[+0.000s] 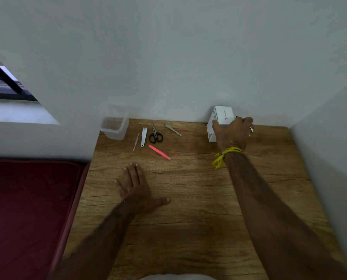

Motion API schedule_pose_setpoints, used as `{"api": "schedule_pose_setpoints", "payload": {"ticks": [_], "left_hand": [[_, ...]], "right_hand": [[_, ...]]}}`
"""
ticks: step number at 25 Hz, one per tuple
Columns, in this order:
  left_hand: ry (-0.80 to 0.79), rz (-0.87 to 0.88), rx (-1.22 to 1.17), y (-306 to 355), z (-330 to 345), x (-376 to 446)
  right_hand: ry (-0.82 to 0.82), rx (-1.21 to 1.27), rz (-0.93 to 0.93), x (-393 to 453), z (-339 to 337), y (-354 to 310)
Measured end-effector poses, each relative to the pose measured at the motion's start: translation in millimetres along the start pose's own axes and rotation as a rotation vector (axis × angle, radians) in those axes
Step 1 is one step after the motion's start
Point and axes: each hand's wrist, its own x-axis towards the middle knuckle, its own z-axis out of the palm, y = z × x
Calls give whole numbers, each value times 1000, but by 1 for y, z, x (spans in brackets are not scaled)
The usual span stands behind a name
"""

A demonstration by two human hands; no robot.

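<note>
Fingers (pixel 247 120) clasp small white box (pixel 223 115); red logo.

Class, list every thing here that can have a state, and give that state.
white box: upright, gripped
right hand: grips the white box
left hand: open, flat on the table
scissors: blades closed, lying flat
clear container: upright, lidless, looks empty
</note>
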Motion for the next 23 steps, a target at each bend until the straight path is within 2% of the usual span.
{"api": "schedule_pose_setpoints", "payload": {"ticks": [11, 17, 20, 23], "left_hand": [[44, 19, 0, -3, 3, 3], [93, 23, -4, -2, 3, -5], [267, 101, -75, 2, 11, -21], [380, 450, -223, 21, 27, -58]], "right_hand": [[-65, -9, 30, -2, -7, -2], [-33, 205, 30, -60, -41, 13], [-175, 319, 16, -122, -58, 24], [-474, 592, 177, -177, -70, 36]]}}
